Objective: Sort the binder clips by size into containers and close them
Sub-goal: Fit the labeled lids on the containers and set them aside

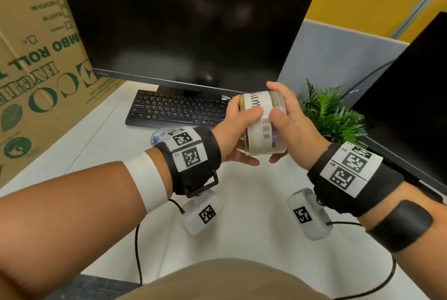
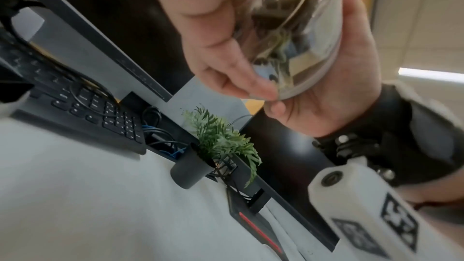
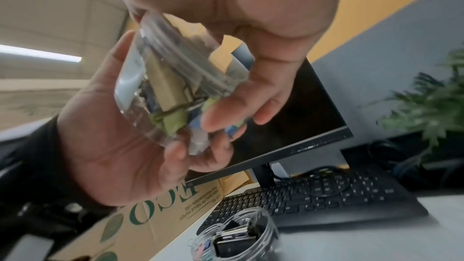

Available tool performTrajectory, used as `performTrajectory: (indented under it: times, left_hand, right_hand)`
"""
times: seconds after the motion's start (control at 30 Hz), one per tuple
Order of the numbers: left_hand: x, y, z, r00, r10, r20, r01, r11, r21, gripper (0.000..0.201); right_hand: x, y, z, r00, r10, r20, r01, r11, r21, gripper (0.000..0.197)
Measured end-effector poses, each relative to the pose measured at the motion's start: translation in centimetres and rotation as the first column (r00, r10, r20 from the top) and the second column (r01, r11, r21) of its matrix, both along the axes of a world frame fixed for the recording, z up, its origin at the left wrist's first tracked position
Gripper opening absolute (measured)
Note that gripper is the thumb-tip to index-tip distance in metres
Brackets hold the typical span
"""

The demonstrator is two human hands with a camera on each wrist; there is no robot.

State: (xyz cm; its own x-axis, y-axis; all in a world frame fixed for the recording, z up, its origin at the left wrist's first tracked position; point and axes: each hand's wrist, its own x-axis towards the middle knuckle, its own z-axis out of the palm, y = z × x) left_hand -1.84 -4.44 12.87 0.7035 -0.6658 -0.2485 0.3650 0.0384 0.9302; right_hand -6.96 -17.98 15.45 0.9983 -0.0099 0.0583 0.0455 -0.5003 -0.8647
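Above the desk (image 1: 254,191), mid-air between both hands: clear plastic jar (image 1: 262,123), on its side, white paper label wrapped round it, coloured binder clips (image 3: 173,94) inside. Left hand (image 1: 238,130) curled round one end, right hand (image 1: 290,123) curled round the other, likely the lid. Risks: smooth, hard, round wall, easy to slip under twist; lid cross-threaded or half seated, clips spilling out. Second clear container (image 3: 238,233) standing open on desk near keyboard (image 1: 179,110), black and coloured clips inside, easily knocked.
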Motion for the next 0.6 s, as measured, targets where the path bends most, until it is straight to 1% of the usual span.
performTrajectory:
  times: [0.07, 0.13, 0.2, 0.3, 0.4, 0.47, 0.53, 0.57, 0.6]
  left_hand:
    - [-0.1, -0.1, -0.3, 0.999, 0.019, 0.037, -0.02, 0.999, 0.026, 0.075]
    - [-0.2, -0.3, -0.5, 0.999, 0.027, 0.035, -0.028, 1.0, 0.013, 0.075]
    - [-0.4, -0.3, -0.6, 0.996, 0.069, 0.06, -0.069, 0.998, -0.01, 0.071]
    - [-0.6, -0.4, -0.6, 0.982, 0.147, 0.12, -0.142, 0.989, -0.05, 0.059]
    - [-0.6, -0.3, -1.2, 0.974, 0.177, 0.14, -0.167, 0.982, -0.083, 0.063]
    - [-0.3, -0.2, -2.3, 0.977, 0.159, 0.141, -0.154, 0.987, -0.045, 0.061]
    - [0.2, 0.1, -3.8, 0.984, 0.12, 0.134, -0.122, 0.993, 0.004, 0.06]
    - [0.7, 0.2, -4.8, 0.985, 0.089, 0.149, -0.096, 0.994, 0.043, 0.065]
    - [1.3, 0.3, -5.9, 0.976, 0.044, 0.212, -0.069, 0.991, 0.111, 0.068]
  right_hand:
    - [0.0, 0.5, -0.1, 0.999, -0.036, -0.037, 0.037, 0.998, 0.048, 0.035]
    - [0.0, 1.1, -0.5, 0.997, -0.072, -0.042, 0.075, 0.995, 0.069, 0.034]
    - [0.1, 1.5, -0.7, 0.994, -0.102, -0.041, 0.105, 0.992, 0.075, 0.033]
    - [0.5, 1.8, -0.6, 0.995, -0.095, -0.034, 0.097, 0.992, 0.079, 0.033]
    - [1.0, 1.8, -1.1, 0.995, -0.079, -0.066, 0.087, 0.988, 0.124, 0.036]
    - [1.2, 1.6, -1.7, 0.995, -0.054, -0.086, 0.064, 0.99, 0.123, 0.036]
    - [1.5, 1.2, -2.8, 0.992, -0.03, -0.119, 0.039, 0.996, 0.075, 0.038]
    - [1.7, 0.8, -3.5, 0.99, -0.018, -0.14, 0.023, 0.999, 0.035, 0.039]
    - [1.8, 0.4, -4.3, 0.987, -0.005, -0.158, 0.002, 1.0, -0.015, 0.04]
